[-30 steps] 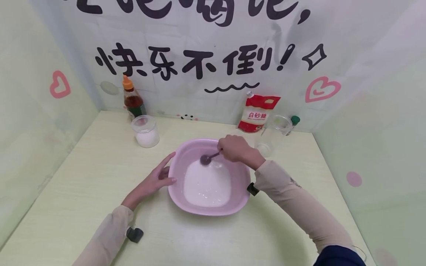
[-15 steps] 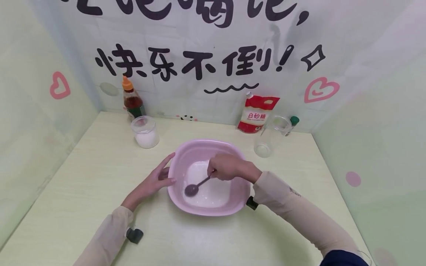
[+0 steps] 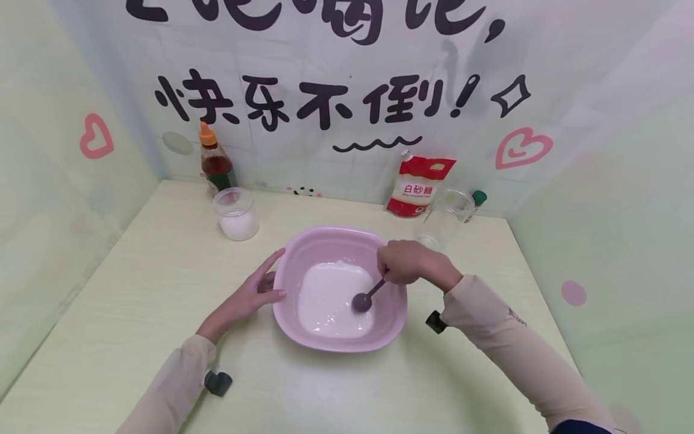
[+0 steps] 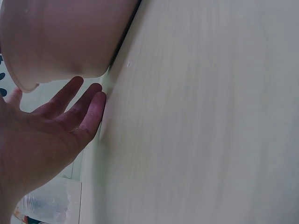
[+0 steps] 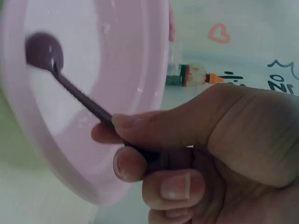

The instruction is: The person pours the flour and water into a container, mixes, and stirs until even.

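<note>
Your right hand point(image 3: 403, 262) has its grip pinching a spoon point(image 3: 361, 302) inside the pink bowl point(image 3: 336, 346). Left hand's point(image 3: 246, 296) grip is spread, touching its left side.

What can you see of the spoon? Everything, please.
The spoon is dark purple, glossy and plastic-looking, with a rounded scoop on a slim handle. The right hand grips the handle, hiding its far end. It slants down into the pink basin, scoop at the right part of the white liquid; dipping depth is unclear.
</note>
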Tool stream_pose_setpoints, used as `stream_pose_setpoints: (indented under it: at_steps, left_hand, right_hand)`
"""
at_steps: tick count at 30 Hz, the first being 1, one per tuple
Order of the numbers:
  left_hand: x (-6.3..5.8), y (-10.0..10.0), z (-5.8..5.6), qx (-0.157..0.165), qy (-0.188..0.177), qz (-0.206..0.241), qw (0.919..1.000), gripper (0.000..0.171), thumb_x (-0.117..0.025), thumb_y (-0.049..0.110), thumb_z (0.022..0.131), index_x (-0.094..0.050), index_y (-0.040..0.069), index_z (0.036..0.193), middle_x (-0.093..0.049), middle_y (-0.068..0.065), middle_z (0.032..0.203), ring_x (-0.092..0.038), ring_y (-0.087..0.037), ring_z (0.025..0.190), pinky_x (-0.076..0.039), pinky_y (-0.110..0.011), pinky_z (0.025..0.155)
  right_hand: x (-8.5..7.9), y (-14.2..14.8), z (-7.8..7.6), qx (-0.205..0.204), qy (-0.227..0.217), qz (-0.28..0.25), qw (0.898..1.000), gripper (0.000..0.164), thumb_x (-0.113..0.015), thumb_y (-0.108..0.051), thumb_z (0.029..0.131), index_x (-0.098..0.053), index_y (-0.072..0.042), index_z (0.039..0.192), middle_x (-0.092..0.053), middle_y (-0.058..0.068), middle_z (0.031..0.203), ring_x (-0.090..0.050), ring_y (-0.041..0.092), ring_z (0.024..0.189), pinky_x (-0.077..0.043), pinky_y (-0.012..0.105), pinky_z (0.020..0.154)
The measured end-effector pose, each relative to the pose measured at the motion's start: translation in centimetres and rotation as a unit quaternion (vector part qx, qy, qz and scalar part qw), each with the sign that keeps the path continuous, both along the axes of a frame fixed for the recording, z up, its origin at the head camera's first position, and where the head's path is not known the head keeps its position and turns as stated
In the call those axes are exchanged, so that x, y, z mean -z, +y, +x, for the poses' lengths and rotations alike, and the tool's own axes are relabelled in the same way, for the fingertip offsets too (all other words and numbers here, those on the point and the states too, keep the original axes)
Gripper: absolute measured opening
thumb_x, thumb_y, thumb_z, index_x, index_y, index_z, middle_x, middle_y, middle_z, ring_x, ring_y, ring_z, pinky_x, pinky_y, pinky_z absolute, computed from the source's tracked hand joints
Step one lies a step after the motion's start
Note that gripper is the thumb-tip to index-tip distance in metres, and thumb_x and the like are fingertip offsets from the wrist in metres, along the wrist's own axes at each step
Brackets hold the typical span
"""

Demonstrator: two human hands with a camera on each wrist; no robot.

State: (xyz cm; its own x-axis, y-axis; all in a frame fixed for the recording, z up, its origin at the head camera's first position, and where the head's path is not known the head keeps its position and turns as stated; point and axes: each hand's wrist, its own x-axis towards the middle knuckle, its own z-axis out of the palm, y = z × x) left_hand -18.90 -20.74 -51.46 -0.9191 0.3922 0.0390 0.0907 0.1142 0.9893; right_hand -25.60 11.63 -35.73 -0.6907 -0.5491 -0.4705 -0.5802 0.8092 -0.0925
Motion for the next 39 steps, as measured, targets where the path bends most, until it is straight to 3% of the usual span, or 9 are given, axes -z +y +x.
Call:
stream_pose_setpoints:
  at_steps: [5, 10, 15, 18, 23, 29, 31, 35, 39]
  left_hand:
    - [0.1, -0.1, 0.0, -0.002, 0.003, -0.002, 1.0, 0.088, -0.065, 0.009, 0.094, -0.009, 0.017, 0.162, -0.041, -0.04, 0.146, -0.056, -0.054, 0.122, -0.056, -0.028, 0.091]
    - [0.1, 0.0, -0.1, 0.0, -0.003, -0.002, 1.0, 0.088, -0.065, 0.01, 0.094, -0.009, 0.019, 0.162, -0.04, -0.039, 0.148, -0.055, -0.054, 0.124, -0.056, -0.031, 0.093]
    - [0.0, 0.0, -0.1, -0.002, -0.007, -0.005, 1.0, 0.087, -0.065, 0.013, 0.095, -0.01, 0.023, 0.162, -0.038, -0.037, 0.15, -0.053, -0.053, 0.128, -0.055, -0.034, 0.096]
    - [-0.1, 0.0, -0.2, -0.003, -0.007, -0.004, 1.0, 0.088, -0.065, 0.012, 0.095, -0.01, 0.023, 0.162, -0.038, -0.037, 0.15, -0.053, -0.053, 0.127, -0.055, -0.033, 0.095]
    - [-0.1, 0.1, -0.1, -0.001, -0.002, 0.0, 1.0, 0.089, -0.065, 0.009, 0.094, -0.009, 0.02, 0.162, -0.038, -0.038, 0.149, -0.055, -0.054, 0.124, -0.055, -0.028, 0.092]
    - [-0.1, 0.2, -0.1, -0.001, 0.0, -0.001, 1.0, 0.089, -0.065, 0.009, 0.094, -0.009, 0.02, 0.162, -0.038, -0.038, 0.15, -0.054, -0.054, 0.125, -0.055, -0.031, 0.094]
    - [-0.1, 0.2, -0.2, -0.004, -0.001, -0.004, 1.0, 0.089, -0.065, 0.01, 0.094, -0.009, 0.021, 0.162, -0.039, -0.037, 0.15, -0.054, -0.054, 0.125, -0.055, -0.033, 0.095]
    - [0.0, 0.2, -0.2, -0.006, -0.006, -0.01, 0.9999, 0.089, -0.065, 0.011, 0.094, -0.009, 0.022, 0.162, -0.04, -0.037, 0.149, -0.054, -0.053, 0.126, -0.054, -0.035, 0.097]
    - [-0.1, 0.2, -0.2, -0.008, -0.012, -0.014, 0.9998, 0.088, -0.065, 0.011, 0.095, -0.01, 0.023, 0.162, -0.04, -0.036, 0.15, -0.053, -0.052, 0.127, -0.054, -0.038, 0.097]
  right_hand:
    - [-0.2, -0.2, -0.9, 0.019, 0.071, 0.017, 0.997, 0.01, -0.06, -0.004, 0.088, -0.062, -0.011, 0.08, -0.058, 0.004, 0.075, -0.051, 0.021, 0.071, -0.041, 0.03, 0.059]
    - [0.5, -0.7, -1.3, 0.008, 0.158, 0.013, 0.987, 0.004, -0.065, -0.005, 0.088, -0.067, -0.006, 0.091, -0.06, 0.007, 0.072, -0.053, 0.023, 0.066, -0.042, 0.031, 0.056]
    - [1.9, -1.7, -1.4, -0.026, 0.235, -0.013, 0.972, 0.008, -0.068, -0.006, 0.087, -0.072, -0.007, 0.094, -0.063, 0.008, 0.072, -0.055, 0.024, 0.062, -0.045, 0.033, 0.054]
    - [3.0, -2.6, -1.4, -0.061, 0.247, -0.05, 0.966, 0.012, -0.063, -0.003, 0.087, -0.073, -0.008, 0.091, -0.064, 0.008, 0.07, -0.054, 0.023, 0.059, -0.044, 0.033, 0.051]
    - [4.1, -4.2, -1.2, -0.097, 0.193, -0.11, 0.97, 0.019, -0.059, -0.002, 0.092, -0.076, -0.01, 0.094, -0.065, 0.002, 0.071, -0.052, 0.018, 0.062, -0.042, 0.029, 0.056]
    - [3.7, -4.9, -0.2, -0.147, 0.129, -0.135, 0.971, 0.016, -0.065, -0.007, 0.092, -0.079, -0.015, 0.089, -0.068, -0.005, 0.072, -0.05, 0.012, 0.063, -0.041, 0.023, 0.062]
    - [3.5, -4.7, 0.3, -0.148, 0.074, -0.14, 0.976, 0.016, -0.066, -0.007, 0.092, -0.08, -0.015, 0.09, -0.072, -0.005, 0.076, -0.051, 0.01, 0.064, -0.042, 0.021, 0.062]
    - [3.0, -3.7, 1.2, -0.11, -0.031, -0.126, 0.985, 0.015, -0.067, -0.007, 0.093, -0.081, -0.013, 0.096, -0.075, -0.003, 0.084, -0.055, 0.009, 0.071, -0.045, 0.021, 0.067]
    - [2.3, -2.0, 1.1, -0.09, -0.043, -0.08, 0.992, 0.011, -0.069, -0.008, 0.091, -0.079, -0.013, 0.09, -0.071, -0.005, 0.08, -0.055, 0.011, 0.075, -0.046, 0.023, 0.07]
